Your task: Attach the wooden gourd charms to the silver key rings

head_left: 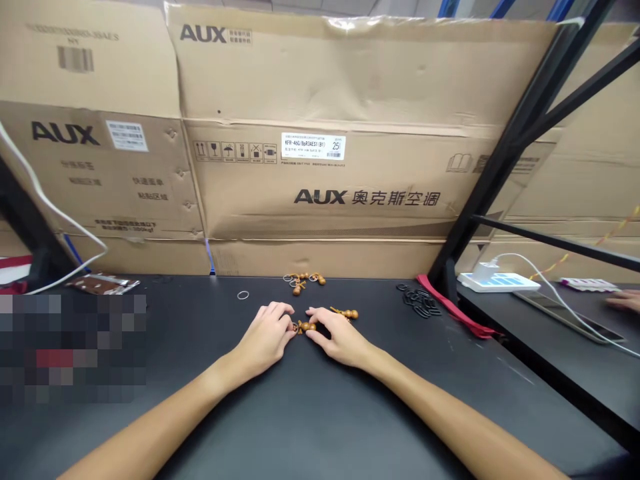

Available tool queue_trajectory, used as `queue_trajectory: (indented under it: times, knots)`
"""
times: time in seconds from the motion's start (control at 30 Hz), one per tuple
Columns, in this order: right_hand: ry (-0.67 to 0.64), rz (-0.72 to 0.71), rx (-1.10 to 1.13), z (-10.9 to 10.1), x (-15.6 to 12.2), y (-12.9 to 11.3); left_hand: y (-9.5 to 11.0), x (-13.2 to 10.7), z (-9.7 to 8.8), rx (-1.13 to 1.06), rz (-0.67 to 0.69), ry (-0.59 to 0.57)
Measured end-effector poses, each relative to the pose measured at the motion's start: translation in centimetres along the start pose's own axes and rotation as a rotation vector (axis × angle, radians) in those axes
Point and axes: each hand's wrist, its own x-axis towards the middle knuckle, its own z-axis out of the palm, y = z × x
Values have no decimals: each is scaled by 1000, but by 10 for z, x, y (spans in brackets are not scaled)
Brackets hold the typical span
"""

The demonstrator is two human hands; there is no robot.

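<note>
A small brown wooden gourd pendant with a cord knot lies between my two hands, low over the black table. My left hand is closed, thumb and forefinger pinching the pendant's left end, where part of a ring shows. On the other side my right hand grips the gourd's rounded end between thumb and fingers. Just beyond the right fingers rests another gourd pendant, partly hidden by the hand. Farther back sits a small group of gourd pendants with metal rings. A single metal ring lies to their left.
A pile of black loops and a red strap lie at right, by a black metal frame. Large cardboard boxes stand behind the table. At far right are a power strip, a phone and another person's hand.
</note>
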Motion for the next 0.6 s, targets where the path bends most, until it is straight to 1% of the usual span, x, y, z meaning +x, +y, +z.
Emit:
queue_trajectory:
  times: [0.13, 0.3, 0.47, 0.6]
  knots:
    - [49, 54, -13, 0, 1, 3, 0, 1, -1, 36, 16, 8]
    - [69, 78, -25, 0, 2, 2, 2, 0, -6, 32, 53, -12]
    - [8, -12, 45, -3, 0, -4, 2, -1, -6, 39, 28, 8]
    - [-44, -55, 93, -4, -2, -4, 1, 0, -3, 95, 57, 36]
